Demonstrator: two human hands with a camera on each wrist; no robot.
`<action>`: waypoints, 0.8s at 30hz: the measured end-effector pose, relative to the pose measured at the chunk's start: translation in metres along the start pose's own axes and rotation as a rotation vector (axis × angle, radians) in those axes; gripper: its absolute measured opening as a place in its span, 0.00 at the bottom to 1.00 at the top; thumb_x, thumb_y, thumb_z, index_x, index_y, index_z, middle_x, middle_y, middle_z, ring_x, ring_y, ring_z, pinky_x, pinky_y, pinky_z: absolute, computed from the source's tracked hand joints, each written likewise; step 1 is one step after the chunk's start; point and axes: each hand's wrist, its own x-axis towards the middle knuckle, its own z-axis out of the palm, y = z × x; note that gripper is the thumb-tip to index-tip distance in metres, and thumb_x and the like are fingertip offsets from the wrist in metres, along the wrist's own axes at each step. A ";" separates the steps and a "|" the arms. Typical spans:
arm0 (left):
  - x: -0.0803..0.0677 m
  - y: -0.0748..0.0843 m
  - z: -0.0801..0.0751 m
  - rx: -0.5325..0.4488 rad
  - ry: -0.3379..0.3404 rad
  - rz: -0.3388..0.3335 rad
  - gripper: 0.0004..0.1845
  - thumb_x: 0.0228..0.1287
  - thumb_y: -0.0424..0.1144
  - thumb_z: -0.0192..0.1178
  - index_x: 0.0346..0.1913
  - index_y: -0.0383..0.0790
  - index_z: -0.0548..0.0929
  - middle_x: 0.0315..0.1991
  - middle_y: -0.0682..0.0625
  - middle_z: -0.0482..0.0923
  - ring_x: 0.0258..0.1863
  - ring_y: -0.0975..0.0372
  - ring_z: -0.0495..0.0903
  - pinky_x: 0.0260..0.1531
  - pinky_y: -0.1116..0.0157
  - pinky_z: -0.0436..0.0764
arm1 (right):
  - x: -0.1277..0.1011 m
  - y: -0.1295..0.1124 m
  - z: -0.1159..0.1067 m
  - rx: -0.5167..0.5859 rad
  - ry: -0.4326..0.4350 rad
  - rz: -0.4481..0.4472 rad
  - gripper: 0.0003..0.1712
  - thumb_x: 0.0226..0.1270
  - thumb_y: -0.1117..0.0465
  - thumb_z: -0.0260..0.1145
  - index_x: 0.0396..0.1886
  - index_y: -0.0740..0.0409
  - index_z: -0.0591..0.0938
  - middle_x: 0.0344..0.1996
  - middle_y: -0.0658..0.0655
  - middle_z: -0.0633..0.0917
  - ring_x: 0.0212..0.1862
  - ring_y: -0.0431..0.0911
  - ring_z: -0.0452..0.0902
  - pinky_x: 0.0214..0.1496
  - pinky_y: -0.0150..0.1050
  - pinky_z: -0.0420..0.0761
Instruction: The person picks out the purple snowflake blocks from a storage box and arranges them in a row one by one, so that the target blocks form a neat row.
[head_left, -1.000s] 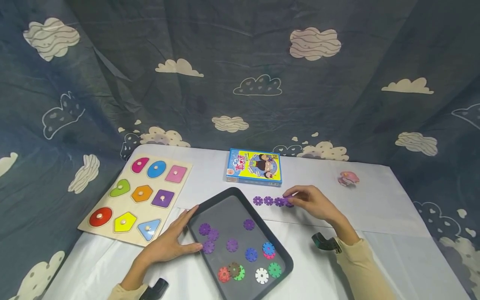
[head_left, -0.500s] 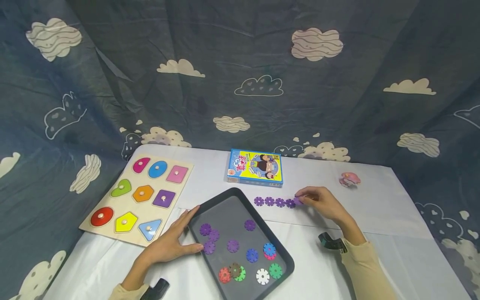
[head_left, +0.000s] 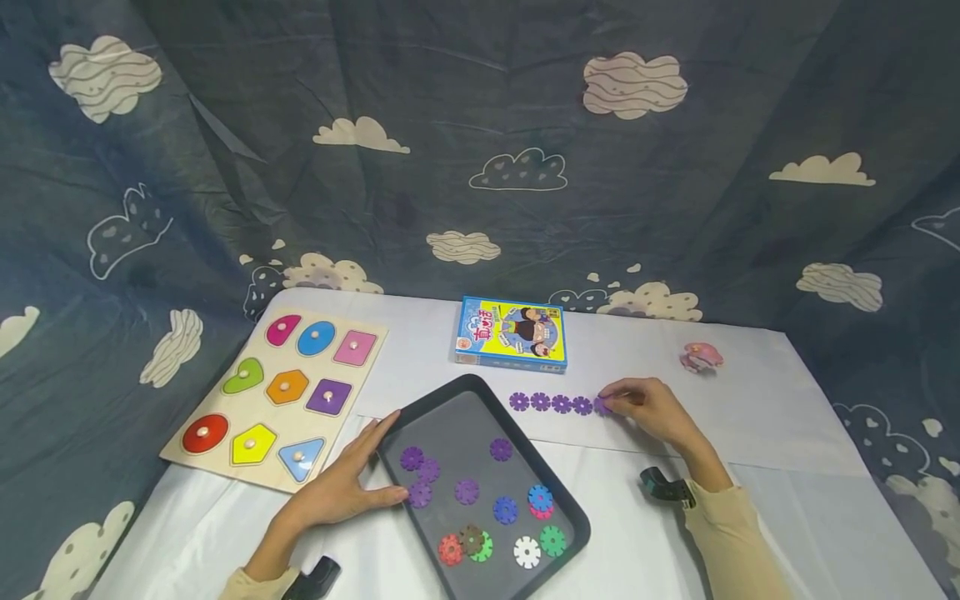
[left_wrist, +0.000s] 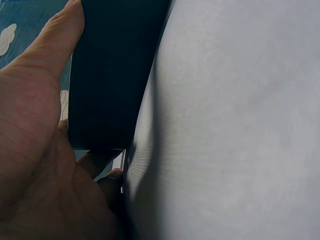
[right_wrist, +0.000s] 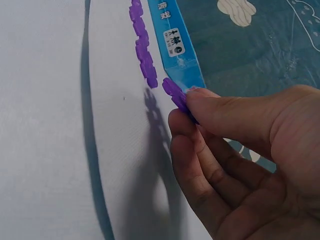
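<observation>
My right hand [head_left: 648, 407] pinches a purple notched snowflake disc [right_wrist: 175, 93] between thumb and fingertips, near the right end of a row of several purple discs [head_left: 562, 404]. In the right wrist view the held disc is tilted, and a small gap separates it from the row [right_wrist: 142, 47]. My left hand [head_left: 339, 490] holds the left corner of a dark grey tray [head_left: 442, 417], thumb on one side and fingers round the other. Inside the tray lie loose discs: purple, blue, pink, green, white, red and brown. The left wrist view shows my thumb along the tray's wall [left_wrist: 112, 75].
A wooden shape puzzle board [head_left: 345, 433] with knobbed pieces lies at the left. Behind the row is a blue and yellow card box [head_left: 510, 335]. A small pink toy [head_left: 701, 357] stands at the right. Cloud-patterned cloth [head_left: 517, 225] hangs behind the white table.
My right hand has moved right along the purple row, and one more disc of the row shows left of the fingers. The disc it pinches has shifted right. My left hand stays on the tray.
</observation>
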 end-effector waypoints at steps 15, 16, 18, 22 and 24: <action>0.000 0.000 0.001 -0.002 0.000 -0.002 0.57 0.55 0.62 0.71 0.80 0.68 0.44 0.82 0.43 0.41 0.80 0.40 0.39 0.67 0.26 0.50 | -0.001 -0.001 0.007 -0.039 0.051 0.117 0.11 0.66 0.66 0.68 0.46 0.60 0.88 0.44 0.61 0.89 0.45 0.53 0.84 0.52 0.49 0.79; 0.000 0.000 0.001 -0.004 0.001 0.000 0.57 0.55 0.62 0.71 0.80 0.68 0.44 0.82 0.44 0.41 0.80 0.40 0.39 0.67 0.26 0.50 | -0.001 -0.001 0.008 -0.034 0.057 0.121 0.10 0.66 0.66 0.68 0.46 0.60 0.88 0.44 0.61 0.89 0.45 0.53 0.84 0.52 0.50 0.79; 0.000 0.001 0.001 -0.009 0.002 0.002 0.57 0.55 0.61 0.71 0.80 0.68 0.44 0.82 0.44 0.41 0.80 0.40 0.38 0.68 0.26 0.50 | -0.001 -0.001 0.009 -0.029 0.066 0.128 0.10 0.65 0.66 0.69 0.46 0.60 0.88 0.43 0.61 0.89 0.44 0.53 0.84 0.52 0.50 0.79; 0.000 0.001 0.001 -0.010 0.003 0.004 0.57 0.55 0.61 0.71 0.80 0.68 0.44 0.82 0.44 0.41 0.80 0.40 0.38 0.67 0.26 0.49 | 0.000 -0.001 0.010 -0.034 0.078 0.138 0.10 0.65 0.66 0.69 0.45 0.60 0.88 0.41 0.60 0.89 0.42 0.51 0.84 0.48 0.46 0.79; 0.000 0.001 0.001 -0.007 0.004 0.005 0.57 0.55 0.61 0.71 0.80 0.68 0.44 0.82 0.44 0.41 0.80 0.40 0.39 0.67 0.26 0.50 | 0.000 -0.001 0.011 -0.035 0.083 0.141 0.09 0.65 0.66 0.69 0.44 0.60 0.88 0.40 0.59 0.89 0.41 0.50 0.83 0.46 0.43 0.78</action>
